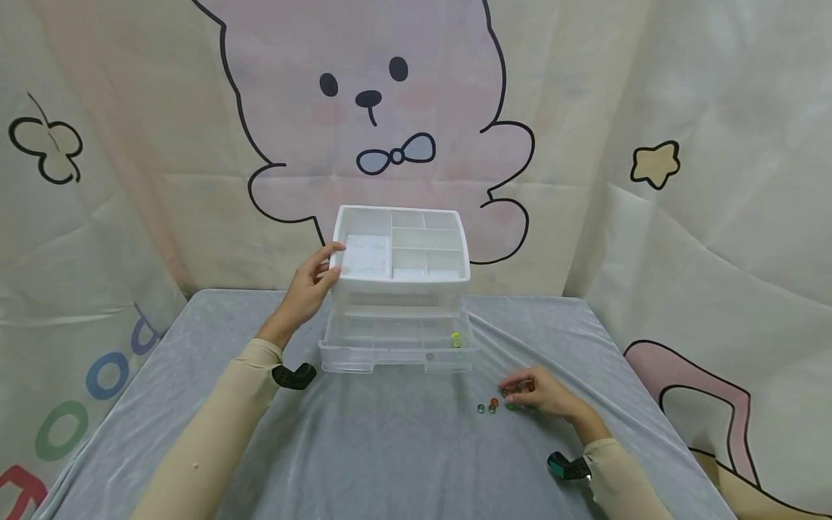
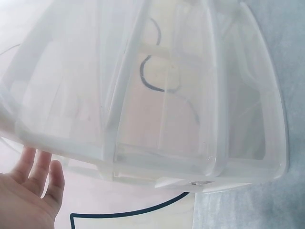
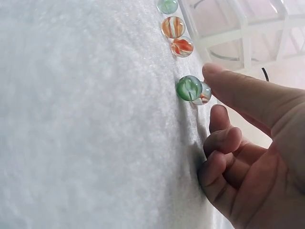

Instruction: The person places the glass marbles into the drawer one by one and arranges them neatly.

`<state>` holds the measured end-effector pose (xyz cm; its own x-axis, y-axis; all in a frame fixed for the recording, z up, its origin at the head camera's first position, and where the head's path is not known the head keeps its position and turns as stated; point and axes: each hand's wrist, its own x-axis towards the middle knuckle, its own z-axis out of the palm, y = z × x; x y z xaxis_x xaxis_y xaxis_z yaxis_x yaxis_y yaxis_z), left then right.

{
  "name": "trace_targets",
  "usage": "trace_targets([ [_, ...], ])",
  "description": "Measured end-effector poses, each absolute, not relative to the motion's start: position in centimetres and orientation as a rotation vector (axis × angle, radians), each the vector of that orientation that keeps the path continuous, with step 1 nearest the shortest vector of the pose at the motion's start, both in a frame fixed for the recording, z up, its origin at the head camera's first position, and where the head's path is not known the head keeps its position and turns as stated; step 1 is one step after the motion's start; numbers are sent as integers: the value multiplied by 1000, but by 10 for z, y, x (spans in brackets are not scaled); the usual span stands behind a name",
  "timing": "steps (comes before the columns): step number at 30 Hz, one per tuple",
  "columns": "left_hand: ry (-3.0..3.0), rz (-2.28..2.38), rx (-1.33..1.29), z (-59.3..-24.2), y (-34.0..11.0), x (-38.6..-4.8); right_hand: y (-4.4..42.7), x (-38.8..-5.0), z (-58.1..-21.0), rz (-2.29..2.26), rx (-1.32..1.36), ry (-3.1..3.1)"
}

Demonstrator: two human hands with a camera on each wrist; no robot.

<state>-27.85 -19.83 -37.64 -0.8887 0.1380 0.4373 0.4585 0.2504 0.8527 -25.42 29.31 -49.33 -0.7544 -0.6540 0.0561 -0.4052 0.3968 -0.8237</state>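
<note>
My left hand [image 1: 305,289] grips the left edge of a white and clear plastic drawer box [image 1: 399,300]. In the left wrist view, fingertips [image 2: 56,174] touch its translucent side wall. The box's clear lower drawer [image 1: 390,357] is pulled out at the front, with a few yellow-green marbles [image 1: 457,339] at its right. My right hand [image 1: 539,393] reaches low over the cloth, thumb and fingers apart around loose glass marbles. A green marble [image 3: 189,88] and a clear one with orange streaks [image 3: 205,94] lie by the thumb tip. Two orange-swirled marbles [image 3: 173,27] sit farther off.
A grey cloth [image 1: 364,448] covers the table. The box top is a white tray with compartments [image 1: 367,256]. Another green marble [image 1: 481,409] lies left of the right hand. A printed curtain [image 1: 585,108] hangs behind and at both sides.
</note>
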Motion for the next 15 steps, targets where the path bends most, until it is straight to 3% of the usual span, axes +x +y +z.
trace_targets([
  [15, -2256, -1680, -558, -376, -199, -278, 291, -255, -496, -1244, -897, 2466],
])
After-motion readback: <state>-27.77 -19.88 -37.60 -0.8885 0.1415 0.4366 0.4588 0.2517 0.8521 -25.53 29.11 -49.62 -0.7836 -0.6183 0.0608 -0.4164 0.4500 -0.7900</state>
